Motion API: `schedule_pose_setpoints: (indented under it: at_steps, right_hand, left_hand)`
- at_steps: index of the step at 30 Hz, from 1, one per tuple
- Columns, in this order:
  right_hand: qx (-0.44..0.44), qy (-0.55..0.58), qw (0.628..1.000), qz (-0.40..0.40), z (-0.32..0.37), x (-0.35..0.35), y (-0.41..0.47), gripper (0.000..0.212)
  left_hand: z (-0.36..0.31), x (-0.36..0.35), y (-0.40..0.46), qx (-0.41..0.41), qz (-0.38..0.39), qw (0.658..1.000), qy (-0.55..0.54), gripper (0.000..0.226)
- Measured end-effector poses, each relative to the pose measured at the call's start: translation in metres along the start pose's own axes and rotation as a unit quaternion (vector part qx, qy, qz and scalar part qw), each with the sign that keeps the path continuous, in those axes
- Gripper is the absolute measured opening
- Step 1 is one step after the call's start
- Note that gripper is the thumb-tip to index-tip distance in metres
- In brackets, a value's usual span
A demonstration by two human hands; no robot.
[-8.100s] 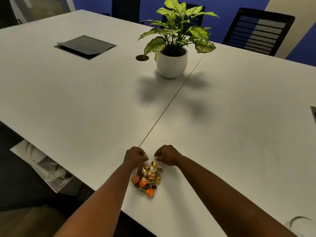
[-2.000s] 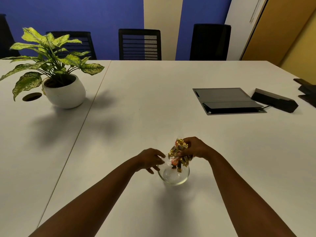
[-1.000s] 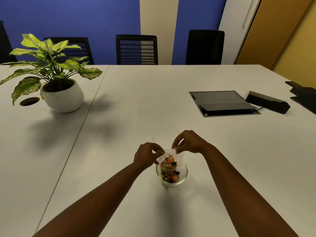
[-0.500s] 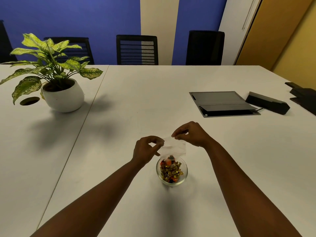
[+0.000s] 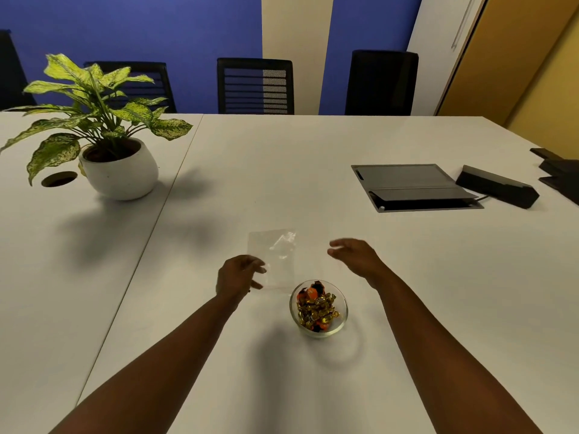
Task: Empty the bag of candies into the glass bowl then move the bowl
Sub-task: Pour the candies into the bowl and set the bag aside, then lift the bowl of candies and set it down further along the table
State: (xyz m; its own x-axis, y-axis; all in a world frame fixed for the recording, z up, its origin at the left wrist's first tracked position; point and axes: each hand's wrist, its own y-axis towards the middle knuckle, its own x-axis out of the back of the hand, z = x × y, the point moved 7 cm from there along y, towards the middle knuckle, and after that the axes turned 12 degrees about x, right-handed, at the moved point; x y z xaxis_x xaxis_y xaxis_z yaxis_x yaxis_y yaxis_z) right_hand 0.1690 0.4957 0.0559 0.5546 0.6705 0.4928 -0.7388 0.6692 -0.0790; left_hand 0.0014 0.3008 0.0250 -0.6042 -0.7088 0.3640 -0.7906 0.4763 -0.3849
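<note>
A small glass bowl (image 5: 338, 324) stands on the white table, holding gold and orange wrapped candies (image 5: 315, 310). The clear plastic bag (image 5: 275, 255) lies flat and empty on the table just beyond the bowl, to its left. My left hand (image 5: 238, 277) hovers at the bag's near left edge with fingers loosely spread; contact with the bag is unclear. My right hand (image 5: 354, 256) is open in the air to the right of the bag, beyond the bowl, holding nothing.
A potted plant in a white pot (image 5: 120, 173) stands at the far left beside a round cable hole (image 5: 59, 178). A grey cable hatch (image 5: 413, 187) and a black box (image 5: 496, 189) sit at the far right. Black chairs (image 5: 255, 86) line the far edge.
The candies have dropped out of the bag into the bowl. Both hands have let go of the bag, which now lies flat on the table beyond the bowl.
</note>
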Motion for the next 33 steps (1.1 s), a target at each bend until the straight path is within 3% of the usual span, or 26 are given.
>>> schedule_pose_setpoints:
  at_steps: [8, 13, 19, 22, 24, 27, 30, 32, 33]
  right_hand:
    - [-0.182, -0.064, 0.978, 0.077, -0.052, -0.023, -0.024, 0.040]
    - [-0.214, -0.055, 0.968, 0.118, -0.059, -0.039, -0.032, 0.033]
    - [-0.219, -0.045, 0.970, 0.099, -0.062, -0.043, -0.031, 0.027]
    - [-0.221, -0.055, 0.969, 0.097, -0.065, -0.044, -0.030, 0.030]
    - [-0.211, -0.073, 0.970, 0.097, -0.066, -0.045, -0.030, 0.030]
    - [-0.181, -0.108, 0.973, 0.090, -0.062, -0.046, -0.029, 0.028]
    - [-0.159, -0.139, 0.973, 0.093, -0.055, -0.046, -0.029, 0.029]
    - [-0.149, -0.151, 0.972, 0.101, -0.050, -0.046, -0.028, 0.030]
    - [-0.146, -0.147, 0.973, 0.102, -0.048, -0.045, -0.027, 0.030]
  left_hand:
    - [0.066, 0.009, 0.009, 0.152, 0.024, 0.986, 0.068, 0.024]
    - [0.084, -0.006, 0.004, 0.213, 0.065, 0.974, 0.048, 0.020]
    - [0.095, -0.010, 0.005, 0.235, 0.053, 0.969, 0.060, 0.020]
    - [0.096, -0.008, 0.007, 0.227, 0.040, 0.968, 0.099, 0.021]
    - [0.089, -0.004, 0.009, 0.203, 0.028, 0.958, 0.202, 0.020]
    - [0.065, 0.003, 0.006, 0.140, -0.024, 0.903, 0.406, 0.032]
    - [0.039, 0.008, 0.005, 0.058, -0.108, 0.854, 0.505, 0.045]
    - [0.025, 0.006, 0.008, 0.003, -0.125, 0.871, 0.476, 0.046]
    - [0.020, 0.004, 0.009, -0.011, -0.114, 0.896, 0.428, 0.046]
